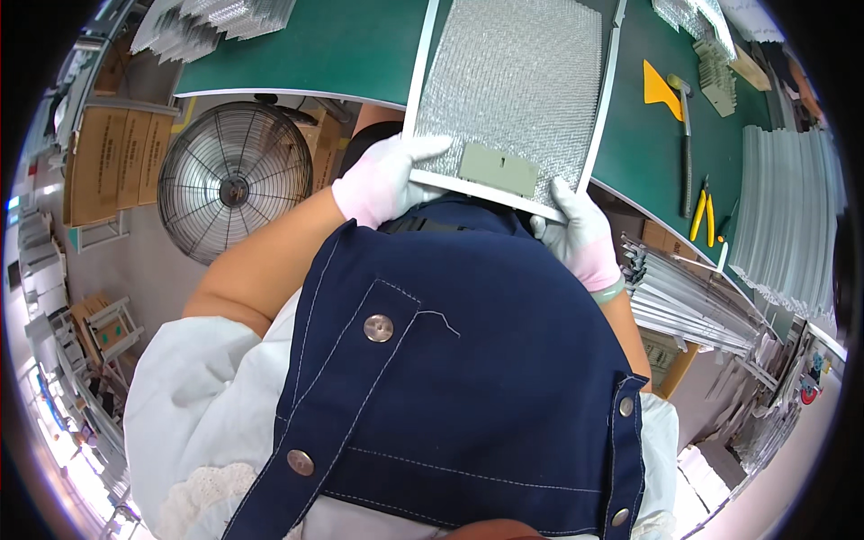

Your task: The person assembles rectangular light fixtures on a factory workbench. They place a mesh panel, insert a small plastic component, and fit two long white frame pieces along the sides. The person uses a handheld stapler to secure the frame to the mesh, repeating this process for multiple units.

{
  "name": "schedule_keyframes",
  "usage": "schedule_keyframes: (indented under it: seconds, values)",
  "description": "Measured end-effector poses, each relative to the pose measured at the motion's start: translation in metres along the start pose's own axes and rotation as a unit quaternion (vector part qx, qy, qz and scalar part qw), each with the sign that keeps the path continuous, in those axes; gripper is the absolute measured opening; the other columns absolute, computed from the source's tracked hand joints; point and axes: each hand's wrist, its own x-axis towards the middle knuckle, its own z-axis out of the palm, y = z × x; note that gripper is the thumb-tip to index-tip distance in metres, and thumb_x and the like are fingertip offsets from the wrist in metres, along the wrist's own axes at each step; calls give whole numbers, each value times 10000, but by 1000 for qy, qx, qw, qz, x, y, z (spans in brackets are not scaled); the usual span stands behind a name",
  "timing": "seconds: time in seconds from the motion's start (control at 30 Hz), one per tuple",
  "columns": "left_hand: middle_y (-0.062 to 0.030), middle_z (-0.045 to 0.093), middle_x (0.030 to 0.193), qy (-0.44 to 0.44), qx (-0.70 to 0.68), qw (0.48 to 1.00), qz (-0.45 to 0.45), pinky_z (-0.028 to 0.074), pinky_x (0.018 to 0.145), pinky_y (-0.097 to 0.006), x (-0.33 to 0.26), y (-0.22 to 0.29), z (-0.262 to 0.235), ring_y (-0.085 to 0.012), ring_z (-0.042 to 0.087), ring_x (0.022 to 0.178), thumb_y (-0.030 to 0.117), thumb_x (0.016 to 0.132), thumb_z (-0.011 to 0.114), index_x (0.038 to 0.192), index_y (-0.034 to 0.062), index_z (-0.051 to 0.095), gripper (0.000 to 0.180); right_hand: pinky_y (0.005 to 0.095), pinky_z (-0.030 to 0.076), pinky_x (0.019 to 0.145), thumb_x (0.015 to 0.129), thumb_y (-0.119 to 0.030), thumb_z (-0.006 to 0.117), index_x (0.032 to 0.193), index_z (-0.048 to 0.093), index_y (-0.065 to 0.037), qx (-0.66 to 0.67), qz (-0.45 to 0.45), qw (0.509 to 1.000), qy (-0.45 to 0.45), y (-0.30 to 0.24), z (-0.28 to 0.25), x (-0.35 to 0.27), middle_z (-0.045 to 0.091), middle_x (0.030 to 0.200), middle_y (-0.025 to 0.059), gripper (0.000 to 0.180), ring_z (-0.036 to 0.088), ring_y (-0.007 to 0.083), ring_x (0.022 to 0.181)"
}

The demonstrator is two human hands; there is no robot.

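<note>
A metal mesh filter panel (522, 81) with a thin white frame lies partly on the green table, its near edge sticking out toward my apron. My left hand (378, 183) is closed on the frame's near left corner, thumb lying over the mesh. At the near right corner my right hand (580, 236) grips the frame, with its thumb on top. Both hands wear white gloves with pink cuffs. A grey-green rectangular plate (498, 168) with a small dark slot sits at the panel's near end, between my hands.
On the green table (360, 54) to the right lie a yellow scraper (661, 90), a hammer (687, 135) and yellow-handled pliers (703, 216). Stacked metal strips (787, 216) stand farther right. A floor fan (236, 184) is at the left, near cardboard boxes (117, 157).
</note>
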Motion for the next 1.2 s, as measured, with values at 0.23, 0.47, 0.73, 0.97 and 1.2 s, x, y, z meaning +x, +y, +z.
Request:
schedule_keyframes:
  seconds: [0.23,0.47,0.73,0.97,1.2]
  values:
    - [-177,603,1280,-69,134,987,-50,514,1036,-445,-3,16,-6,-295,619,1182,169,1021,545,1296,-53,520,354,241,556,552,982,-84,597,1086,564,-33,35,8,998,-58,-3,-10,3,628,939,63,120,664,159,754]
    - [-116,642,1181,8,231,973,7,527,951,-359,-2,20,-13,-198,631,1092,217,1027,544,1253,-47,550,348,216,549,556,985,-183,616,1080,598,-36,-135,2,990,32,-5,-10,-1,655,868,28,175,661,98,721]
    - [-78,637,1187,-59,408,902,126,470,968,-279,8,40,-23,-123,597,1072,233,1025,506,1301,-50,524,396,209,459,588,1042,-259,516,1122,573,-40,-212,-92,972,-44,-21,-20,-1,645,886,11,241,573,73,664]
    - [-62,631,1123,-107,319,940,59,488,929,-295,0,51,-3,-121,598,1021,209,1029,489,1267,-40,540,347,265,419,797,1006,-247,600,1059,591,-22,-146,-197,969,-1,-37,-4,19,508,910,-39,232,452,64,835]
    - [-66,642,1043,-120,430,884,140,503,878,-299,-1,80,14,-132,602,956,229,1023,519,1166,-45,569,313,240,404,774,1012,-230,574,1033,568,-41,-158,-141,977,-42,-40,7,5,481,901,-37,191,428,64,821]
